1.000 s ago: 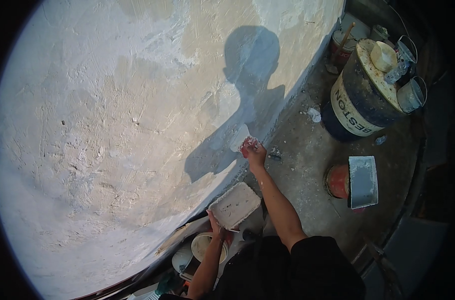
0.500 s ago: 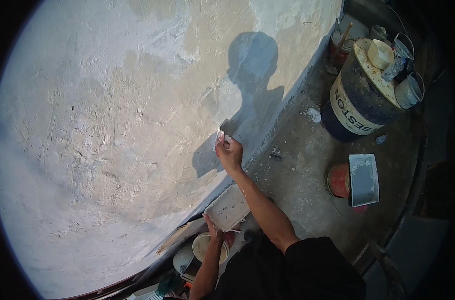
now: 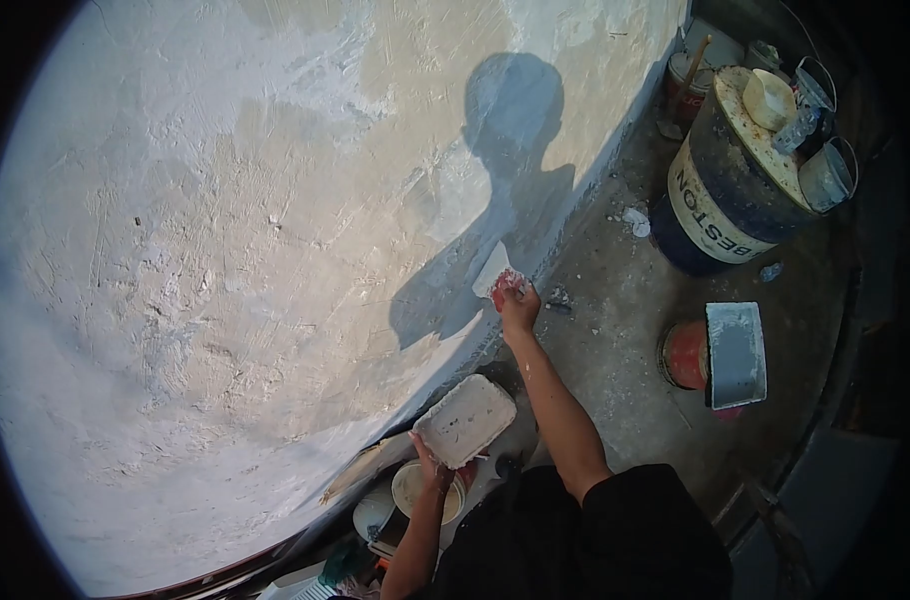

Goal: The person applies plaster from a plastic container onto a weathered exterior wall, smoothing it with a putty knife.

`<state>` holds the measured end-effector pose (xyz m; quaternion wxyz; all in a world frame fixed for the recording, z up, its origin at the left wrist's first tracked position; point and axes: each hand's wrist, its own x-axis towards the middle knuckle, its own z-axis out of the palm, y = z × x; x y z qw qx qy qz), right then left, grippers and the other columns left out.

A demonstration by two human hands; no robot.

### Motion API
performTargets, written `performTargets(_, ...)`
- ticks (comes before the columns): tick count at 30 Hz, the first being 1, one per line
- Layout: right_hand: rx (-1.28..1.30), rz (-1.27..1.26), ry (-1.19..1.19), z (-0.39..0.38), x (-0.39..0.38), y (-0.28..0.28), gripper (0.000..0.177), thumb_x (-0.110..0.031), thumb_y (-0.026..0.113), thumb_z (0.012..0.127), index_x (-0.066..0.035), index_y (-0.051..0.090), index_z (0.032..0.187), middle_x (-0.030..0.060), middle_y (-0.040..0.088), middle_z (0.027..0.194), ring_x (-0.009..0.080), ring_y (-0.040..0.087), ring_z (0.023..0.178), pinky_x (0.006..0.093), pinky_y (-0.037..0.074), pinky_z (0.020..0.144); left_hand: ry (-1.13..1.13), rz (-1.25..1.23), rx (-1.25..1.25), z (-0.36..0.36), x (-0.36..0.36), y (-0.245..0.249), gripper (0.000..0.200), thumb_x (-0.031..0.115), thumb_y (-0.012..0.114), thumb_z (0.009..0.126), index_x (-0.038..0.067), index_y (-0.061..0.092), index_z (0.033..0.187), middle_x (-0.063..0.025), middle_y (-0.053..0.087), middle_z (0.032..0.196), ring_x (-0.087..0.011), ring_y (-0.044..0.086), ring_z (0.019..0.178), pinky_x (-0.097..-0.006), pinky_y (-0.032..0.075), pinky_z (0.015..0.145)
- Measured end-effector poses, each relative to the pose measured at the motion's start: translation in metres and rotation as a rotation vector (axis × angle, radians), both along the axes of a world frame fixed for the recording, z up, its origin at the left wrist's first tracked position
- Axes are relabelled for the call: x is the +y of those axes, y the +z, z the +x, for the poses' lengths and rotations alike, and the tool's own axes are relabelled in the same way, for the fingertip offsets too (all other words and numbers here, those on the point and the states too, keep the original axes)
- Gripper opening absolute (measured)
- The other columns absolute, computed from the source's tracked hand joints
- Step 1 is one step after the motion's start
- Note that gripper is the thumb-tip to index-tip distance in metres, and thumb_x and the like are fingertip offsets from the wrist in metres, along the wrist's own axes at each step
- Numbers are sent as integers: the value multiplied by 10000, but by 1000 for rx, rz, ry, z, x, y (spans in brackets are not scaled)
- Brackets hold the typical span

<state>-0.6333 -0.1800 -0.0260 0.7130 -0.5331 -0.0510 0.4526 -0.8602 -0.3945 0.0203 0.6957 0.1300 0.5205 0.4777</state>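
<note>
My right hand (image 3: 516,303) is wrapped round the red handle of a putty knife (image 3: 494,268), whose pale, wide blade lies close to the lower part of the plastered wall (image 3: 275,250). Whether the blade touches the wall, I cannot tell. Below and to the left, my left hand (image 3: 432,462) holds a shallow whitish tray (image 3: 465,420) by its edge, near the wall's foot. Dark specks show on the tray's inner surface. My shadow falls across the wall above both hands.
A large dark drum (image 3: 710,205) at the upper right bears small tins and a pale container. Below it, a grey tray (image 3: 736,355) rests beside a red bucket (image 3: 684,354). Another bucket (image 3: 411,488) sits under my left forearm. Debris dots the floor.
My right hand has moved right with the putty knife, and the blade now shows fully. The tray in my left hand has shifted slightly right and is more fully visible.
</note>
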Motion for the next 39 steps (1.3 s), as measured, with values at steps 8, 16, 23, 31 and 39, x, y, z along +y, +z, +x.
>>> performTargets(8,76,236,106,-9,6,25,224,-26,623,857,21,568,1069,66,628,1001,137,609,873,263,484,769,22,-56,29,-4,-2,-2,763,683,275,906,93,349,1384,-125,487,1321,-296,511,1178,-427,422,992)
performTargets(16,-59,306,144,-39,8,90,96,-64,606,878,21,592,920,32,638,833,55,559,744,220,432,639,-23,14,38,-12,-4,-16,788,698,293,893,140,242,1446,-114,351,1429,-319,399,1282,-463,353,1047)
performTargets(23,-314,468,138,-82,-1,164,102,-29,596,875,51,558,925,82,630,780,76,581,775,240,453,661,-59,25,-3,-18,-11,-25,789,706,296,886,140,268,1436,-121,383,1408,-336,449,1239,-464,370,1039)
performTargets(31,-193,173,134,-30,-38,123,180,2,570,880,43,543,1053,120,649,996,145,636,894,260,496,759,11,-83,59,-5,-7,-14,797,709,298,884,97,333,1392,-115,467,1345,-292,508,1186,-407,416,1004)
performTargets(39,-168,-50,-20,-25,33,2,151,-23,583,857,45,559,990,133,670,907,171,648,808,279,494,674,-86,62,79,-14,-24,-8,810,715,287,884,89,329,1396,-126,467,1337,-302,499,1187,-396,397,1011)
